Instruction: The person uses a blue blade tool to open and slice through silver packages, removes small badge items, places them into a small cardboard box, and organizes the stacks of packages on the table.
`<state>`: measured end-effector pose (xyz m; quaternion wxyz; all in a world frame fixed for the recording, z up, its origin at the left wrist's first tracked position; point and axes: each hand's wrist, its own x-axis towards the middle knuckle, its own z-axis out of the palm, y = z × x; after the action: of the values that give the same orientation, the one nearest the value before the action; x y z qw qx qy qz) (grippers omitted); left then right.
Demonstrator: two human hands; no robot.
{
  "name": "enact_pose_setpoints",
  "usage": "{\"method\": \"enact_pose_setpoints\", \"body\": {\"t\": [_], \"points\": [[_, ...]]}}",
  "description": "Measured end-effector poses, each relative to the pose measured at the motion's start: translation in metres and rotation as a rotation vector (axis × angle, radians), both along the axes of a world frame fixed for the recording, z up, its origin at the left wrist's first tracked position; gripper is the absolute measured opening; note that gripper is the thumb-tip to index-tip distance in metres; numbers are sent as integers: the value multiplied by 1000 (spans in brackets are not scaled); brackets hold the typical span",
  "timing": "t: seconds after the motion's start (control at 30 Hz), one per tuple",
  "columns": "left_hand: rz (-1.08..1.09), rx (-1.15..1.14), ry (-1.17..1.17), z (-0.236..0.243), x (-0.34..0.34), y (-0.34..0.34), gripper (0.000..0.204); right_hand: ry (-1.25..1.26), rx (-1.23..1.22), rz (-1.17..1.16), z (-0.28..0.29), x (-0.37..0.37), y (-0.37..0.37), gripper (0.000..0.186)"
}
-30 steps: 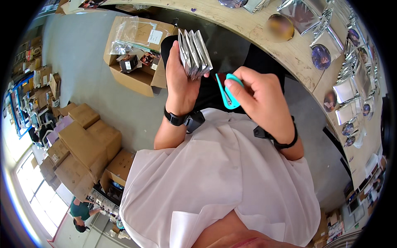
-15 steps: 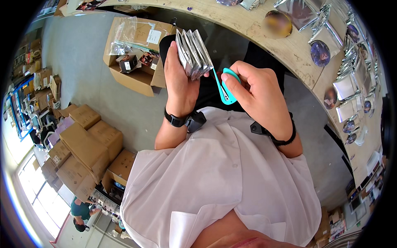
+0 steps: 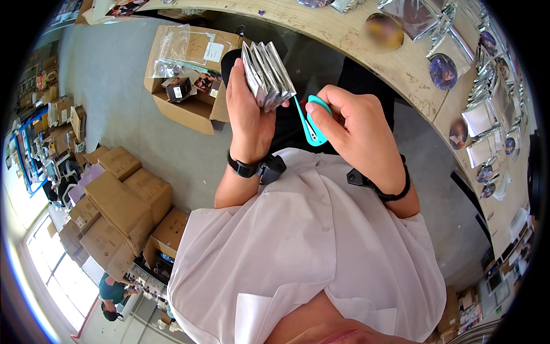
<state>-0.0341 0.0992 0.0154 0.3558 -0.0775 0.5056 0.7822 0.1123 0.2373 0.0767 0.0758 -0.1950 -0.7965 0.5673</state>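
Several silver foil packets (image 3: 266, 74) are fanned in a stack, held upright in my left hand (image 3: 247, 112). Its thumb lies along the stack's left side, and fingertips show at the lower right; the other fingers are hidden behind the packets. A teal plastic letter opener (image 3: 322, 105) is pinched between the thumb and curled fingers of my right hand (image 3: 362, 126). Its thin arm points up to the lower right corner of the packets, at or very near the foil edge; I cannot tell if it touches. A small metal blade shows in its lower bend.
A curved wooden table (image 3: 344, 31) runs across the top and right, bearing foil packets (image 3: 484, 117) and round picture pieces (image 3: 443, 71). An open cardboard box (image 3: 180, 112) stands on the floor beyond my left hand. Stacked cartons (image 3: 123, 200) and another person (image 3: 112, 291) are at left.
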Motion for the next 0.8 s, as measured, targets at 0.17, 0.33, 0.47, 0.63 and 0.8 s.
{"method": "enact_pose_setpoints", "body": {"t": [0.17, 0.33, 0.47, 0.63, 0.8], "points": [[0, -8, 8, -1, 1, -1, 43, -18, -15, 2, 1, -1, 0, 28], [-11, -30, 32, 4, 4, 1, 42, -5, 1, -10, -1, 0, 0, 27], [33, -82, 242, -13, 6, 1, 36, 66, 61, -89, -10, -3, -1, 25], [-13, 9, 709, -13, 6, 6, 16, 133, 131, -248, -22, -19, 8, 21], [-415, 141, 696, -13, 18, -1, 9, 360, 308, -647, -24, -43, 48, 24]]}}
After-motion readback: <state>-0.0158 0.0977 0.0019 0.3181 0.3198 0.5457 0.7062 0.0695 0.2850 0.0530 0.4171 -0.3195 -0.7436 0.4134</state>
